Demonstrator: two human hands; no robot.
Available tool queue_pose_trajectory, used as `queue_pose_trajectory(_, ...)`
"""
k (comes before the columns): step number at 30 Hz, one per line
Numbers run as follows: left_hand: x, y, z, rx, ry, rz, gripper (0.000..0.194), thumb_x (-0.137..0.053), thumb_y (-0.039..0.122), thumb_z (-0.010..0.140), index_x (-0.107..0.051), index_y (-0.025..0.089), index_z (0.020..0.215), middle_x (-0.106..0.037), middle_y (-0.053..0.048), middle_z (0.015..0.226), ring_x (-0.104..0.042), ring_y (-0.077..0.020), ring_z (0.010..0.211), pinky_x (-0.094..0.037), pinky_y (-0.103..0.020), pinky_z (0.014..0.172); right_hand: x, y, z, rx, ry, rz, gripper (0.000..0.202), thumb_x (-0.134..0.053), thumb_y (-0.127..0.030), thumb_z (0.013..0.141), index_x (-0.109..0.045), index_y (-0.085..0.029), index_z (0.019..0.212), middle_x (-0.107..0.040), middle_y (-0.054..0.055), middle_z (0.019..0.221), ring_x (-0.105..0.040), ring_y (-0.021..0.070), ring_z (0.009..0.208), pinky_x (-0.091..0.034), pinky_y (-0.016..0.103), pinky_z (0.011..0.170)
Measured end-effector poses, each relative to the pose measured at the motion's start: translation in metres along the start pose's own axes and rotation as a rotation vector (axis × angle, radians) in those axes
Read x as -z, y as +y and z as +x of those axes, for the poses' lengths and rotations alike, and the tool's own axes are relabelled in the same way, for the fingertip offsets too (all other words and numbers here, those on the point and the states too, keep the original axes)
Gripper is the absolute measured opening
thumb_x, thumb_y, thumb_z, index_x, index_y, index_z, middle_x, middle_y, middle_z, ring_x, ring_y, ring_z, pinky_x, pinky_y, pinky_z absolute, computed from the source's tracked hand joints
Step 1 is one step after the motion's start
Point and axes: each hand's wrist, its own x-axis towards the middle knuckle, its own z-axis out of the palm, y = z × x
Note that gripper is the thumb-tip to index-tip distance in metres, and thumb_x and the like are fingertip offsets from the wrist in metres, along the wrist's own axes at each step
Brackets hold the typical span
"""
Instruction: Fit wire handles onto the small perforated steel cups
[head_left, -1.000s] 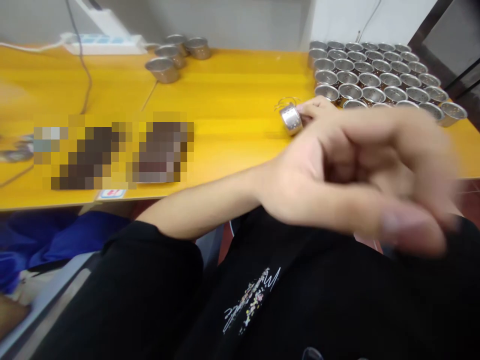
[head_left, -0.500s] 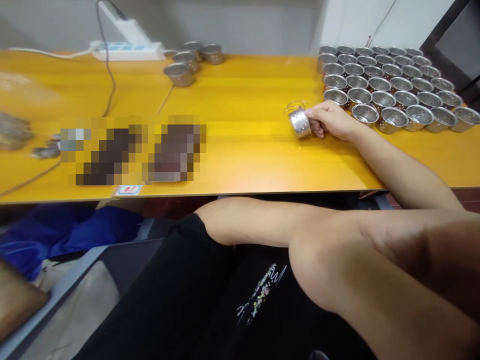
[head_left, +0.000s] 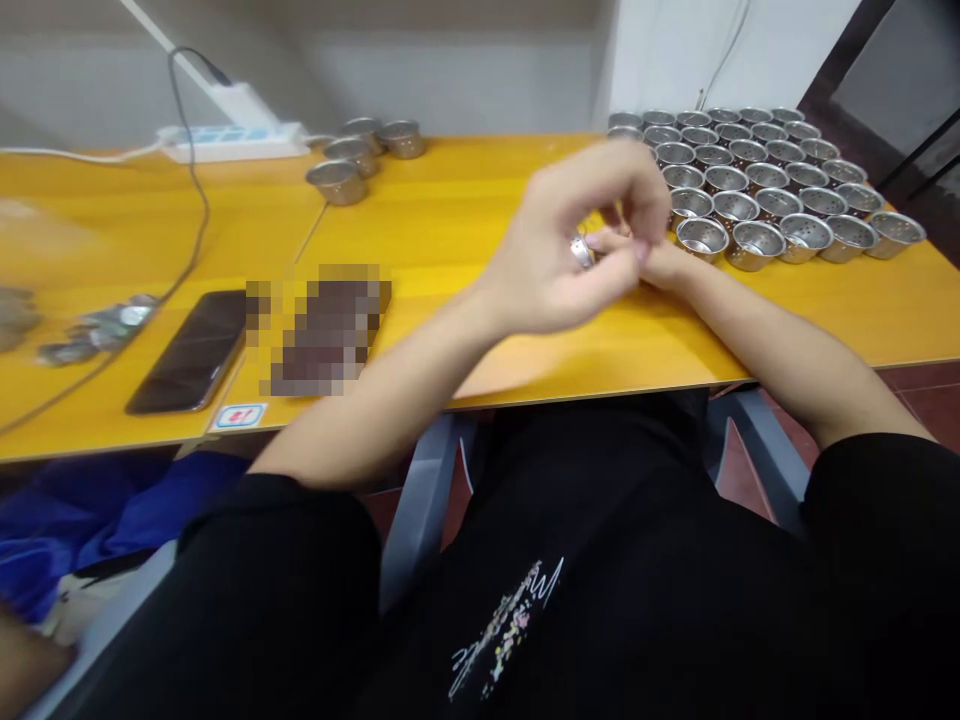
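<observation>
My right hand [head_left: 660, 262] holds a small metal cup [head_left: 580, 252] just above the yellow table. Only a shiny sliver of that cup shows, since my left hand [head_left: 581, 235] is in front of it. The fingers of my left hand are curled, with the thumb and fingertips brought together close to my right fingers. Whatever is between those fingertips is too small to make out. Rows of perforated metal cups [head_left: 778, 205] stand upright behind and to the right of my hands.
On the table [head_left: 450, 215] several metal cups [head_left: 337, 183] stand at the back left, near a white power strip [head_left: 232, 142]. A dark phone [head_left: 191, 350], a blurred-out dark object [head_left: 326, 335], a cable [head_left: 201, 215] and small shiny items [head_left: 97, 330] lie at the left.
My left hand has come from beyond the right edge to in front of the held cup. My right hand keeps hold of the cup. The view has shifted slightly.
</observation>
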Motion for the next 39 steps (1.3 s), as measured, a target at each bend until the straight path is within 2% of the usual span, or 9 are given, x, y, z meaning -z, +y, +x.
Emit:
queue_pose_trajectory(2,0.015,-0.044,0.024,-0.051,0.046,0.141,0.063,-0.069,0.088,0.107,-0.083,0.038,0.141,-0.076,-0.015,0.163,-0.061,-0.0617,0.178,-0.062,-0.089,0.132,-0.001,0.001,0.000,-0.004,0.057,0.005,0.088,-0.083,-0.106,0.100,-0.052,-0.031,0.067,-0.051,-0.002,0.052,-0.045,0.0151,0.054,-0.036,0.037,0.056)
queue_pose_trajectory(4,0.024,-0.085,0.035,-0.071,0.025,0.176,0.073,-0.090,0.084,0.094,-0.082,0.039,0.150,-0.074,-0.017,0.172,-0.063,-0.0577,0.173,-0.050,-0.082,0.153,-0.001,0.001,0.000,-0.029,0.098,0.053,0.089,-0.090,-0.105,0.097,-0.052,-0.030,0.069,-0.051,-0.004,0.052,-0.043,0.0134,0.049,-0.035,0.033,0.050)
queue_pose_trajectory(7,0.021,-0.128,0.031,0.112,-0.029,0.157,0.085,-0.101,0.069,0.083,-0.081,0.032,0.157,-0.076,-0.018,0.175,-0.074,-0.0552,0.161,-0.058,-0.078,0.145,0.000,0.001,0.001,-0.040,0.130,0.108,0.080,-0.097,-0.096,0.095,-0.057,-0.029,0.075,-0.052,-0.006,0.054,-0.042,0.0125,0.047,-0.035,0.030,0.046)
queue_pose_trajectory(10,0.010,-0.148,0.018,0.190,-0.068,0.124,0.085,-0.100,0.066,0.083,-0.084,0.021,0.154,-0.086,-0.022,0.160,-0.083,-0.0504,0.148,-0.065,-0.072,0.137,0.002,0.001,0.002,-0.048,0.188,0.105,0.062,-0.100,-0.080,0.096,-0.064,-0.030,0.088,-0.061,-0.005,0.061,-0.043,0.0136,0.049,-0.036,0.030,0.047)
queue_pose_trajectory(14,0.000,-0.156,0.012,0.263,-0.037,0.058,0.089,-0.103,0.062,0.080,-0.084,0.021,0.156,-0.090,-0.019,0.152,-0.088,-0.0430,0.131,-0.072,-0.064,0.126,0.005,-0.002,0.003,-0.039,0.294,0.066,0.043,-0.100,-0.058,0.096,-0.068,-0.030,0.101,-0.072,-0.002,0.078,-0.049,0.0161,0.058,-0.040,0.032,0.052)
queue_pose_trajectory(19,-0.008,-0.160,0.013,0.233,-0.003,0.038,0.099,-0.105,0.060,0.073,-0.081,0.018,0.159,-0.084,-0.023,0.168,-0.083,-0.0482,0.151,-0.065,-0.065,0.139,0.007,-0.007,-0.001,0.029,0.343,-0.068,0.023,-0.096,-0.041,0.094,-0.079,-0.027,0.099,-0.078,0.002,0.091,-0.055,0.0170,0.066,-0.044,0.033,0.057)
queue_pose_trajectory(29,-0.019,-0.157,0.009,0.244,-0.007,0.075,0.091,-0.103,0.062,0.072,-0.080,0.024,0.152,-0.088,-0.017,0.163,-0.084,-0.0469,0.146,-0.065,-0.061,0.136,0.022,-0.016,-0.007,0.181,0.096,-0.382,0.006,-0.094,-0.033,0.086,-0.095,-0.028,0.091,-0.083,0.006,0.092,-0.064,0.0242,0.084,-0.054,0.041,0.084)
queue_pose_trajectory(35,-0.018,-0.158,0.008,0.216,-0.033,0.072,0.094,-0.106,0.066,0.075,-0.079,0.024,0.155,-0.087,-0.017,0.164,-0.082,-0.0478,0.149,-0.063,-0.062,0.138,0.024,-0.022,-0.010,0.205,-0.028,-0.426,0.010,-0.095,-0.032,0.087,-0.097,-0.027,0.096,-0.083,0.004,0.092,-0.061,0.0210,0.080,-0.049,0.040,0.084)
queue_pose_trajectory(39,-0.016,-0.160,0.008,0.221,-0.048,0.043,0.112,-0.112,0.072,0.073,-0.075,0.027,0.169,-0.083,-0.020,0.171,-0.080,-0.0495,0.154,-0.065,-0.065,0.138,0.028,-0.034,-0.013,0.175,-0.045,-0.413,0.013,-0.105,-0.034,0.087,-0.095,-0.027,0.092,-0.083,0.001,0.086,-0.061,0.0188,0.077,-0.048,0.037,0.081)
